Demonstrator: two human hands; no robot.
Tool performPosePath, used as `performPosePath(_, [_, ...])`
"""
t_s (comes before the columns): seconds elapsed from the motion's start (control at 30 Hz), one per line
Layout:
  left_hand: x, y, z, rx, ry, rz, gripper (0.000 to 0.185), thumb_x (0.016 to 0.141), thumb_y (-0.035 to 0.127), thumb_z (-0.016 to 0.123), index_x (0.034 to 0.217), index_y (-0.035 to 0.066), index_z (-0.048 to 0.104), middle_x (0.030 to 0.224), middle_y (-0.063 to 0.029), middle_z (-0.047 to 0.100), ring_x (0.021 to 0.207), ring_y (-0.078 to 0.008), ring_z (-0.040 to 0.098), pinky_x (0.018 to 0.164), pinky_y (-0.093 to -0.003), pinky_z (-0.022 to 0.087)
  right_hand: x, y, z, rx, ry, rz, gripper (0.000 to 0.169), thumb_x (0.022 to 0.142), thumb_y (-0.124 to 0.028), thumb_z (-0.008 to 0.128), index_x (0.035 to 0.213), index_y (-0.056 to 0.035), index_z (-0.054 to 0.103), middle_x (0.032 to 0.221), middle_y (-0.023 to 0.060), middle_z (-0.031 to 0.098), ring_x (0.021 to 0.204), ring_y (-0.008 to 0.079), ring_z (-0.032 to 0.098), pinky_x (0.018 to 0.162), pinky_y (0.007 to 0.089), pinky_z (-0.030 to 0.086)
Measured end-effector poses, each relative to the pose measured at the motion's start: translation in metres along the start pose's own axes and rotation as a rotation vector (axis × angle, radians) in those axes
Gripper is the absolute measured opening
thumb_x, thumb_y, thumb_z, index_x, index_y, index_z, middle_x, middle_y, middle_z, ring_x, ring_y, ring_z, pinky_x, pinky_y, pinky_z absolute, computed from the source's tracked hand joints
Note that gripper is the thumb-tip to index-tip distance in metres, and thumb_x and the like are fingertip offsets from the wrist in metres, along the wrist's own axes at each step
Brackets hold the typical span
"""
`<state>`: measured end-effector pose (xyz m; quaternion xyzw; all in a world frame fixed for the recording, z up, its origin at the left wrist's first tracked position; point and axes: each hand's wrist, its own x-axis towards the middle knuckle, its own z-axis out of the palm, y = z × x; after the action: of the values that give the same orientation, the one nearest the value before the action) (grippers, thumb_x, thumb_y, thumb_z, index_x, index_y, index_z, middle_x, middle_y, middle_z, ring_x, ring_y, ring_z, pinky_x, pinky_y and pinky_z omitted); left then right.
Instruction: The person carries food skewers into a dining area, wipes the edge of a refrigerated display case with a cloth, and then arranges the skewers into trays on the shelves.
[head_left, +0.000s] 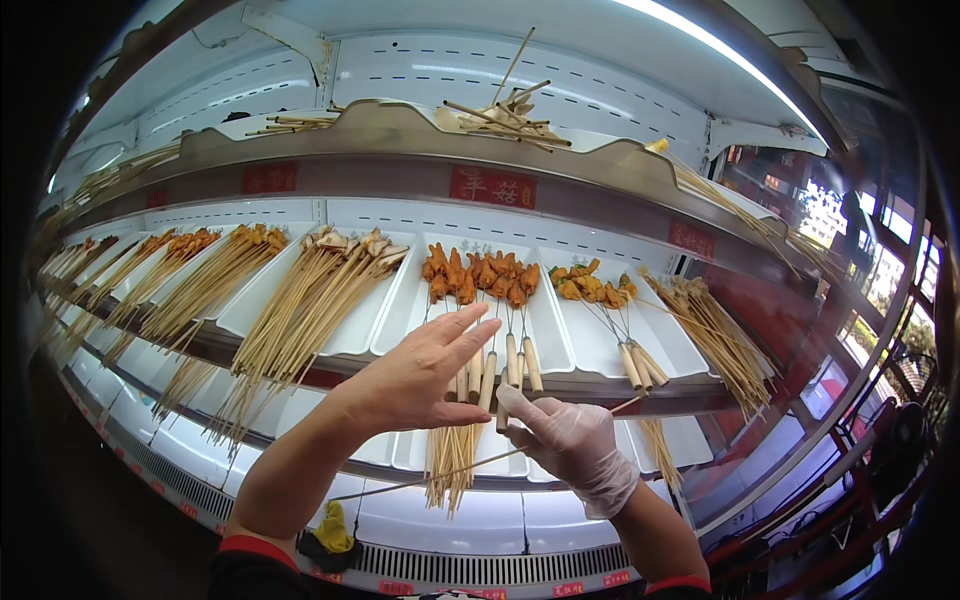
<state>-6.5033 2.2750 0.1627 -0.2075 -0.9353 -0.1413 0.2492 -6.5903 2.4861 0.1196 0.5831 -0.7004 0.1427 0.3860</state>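
Note:
My bare left hand (420, 371) is open, its fingers apart, in front of a white tray (396, 319) on the middle shelf. In that tray lie orange-brown meat skewers (487, 274), on metal rods with wooden handles (532, 364) that hang over the front edge. My right hand (570, 442) wears a clear disposable glove. A long thin bamboo stick (427, 480) runs through its closed fingers, pointing down to the left. Its thumb and fingertips are at one wooden handle (502, 418); whether they grip it is partly hidden.
Left of the meat tray, bamboo skewers (315, 300) fill several trays. To the right are handled skewers with yellow pieces (592, 285) and another bamboo bundle (712, 337). An upper shelf (420, 142) overhangs these trays. Below, more sticks (454, 465) jut out; a yellow cloth (334, 529) lies low left.

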Motion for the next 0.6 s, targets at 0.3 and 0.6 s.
performPosePath(0.3, [-0.021,-0.019,0.011,0.183,0.001,-0.033,0.083,0.063,0.054,0.075,0.121,-0.001,0.050,0.118,-0.0169,0.053,0.112,-0.0331,0.049,0.095,-0.0421,0.038,-0.001,0.002,0.000,0.336,-0.103,0.414,0.053,0.078,-0.035,0.069,0.112,0.0033,0.058,0.067,0.0117,0.060,0.053,0.0212,0.059,0.050,0.0320,0.048])
performPosePath(0.6, [-0.011,-0.033,-0.007,-0.158,-0.072,-0.227,0.057,0.083,0.039,0.062,0.122,-0.001,0.051,0.116,-0.0204,0.058,0.110,-0.0320,0.055,0.093,-0.0410,0.043,0.001,-0.005,-0.062,1.338,0.212,0.764,0.051,0.092,-0.046,0.047,0.108,0.0005,0.061,0.082,0.0060,0.063,0.072,0.0109,0.059,0.069,0.0249,0.047])
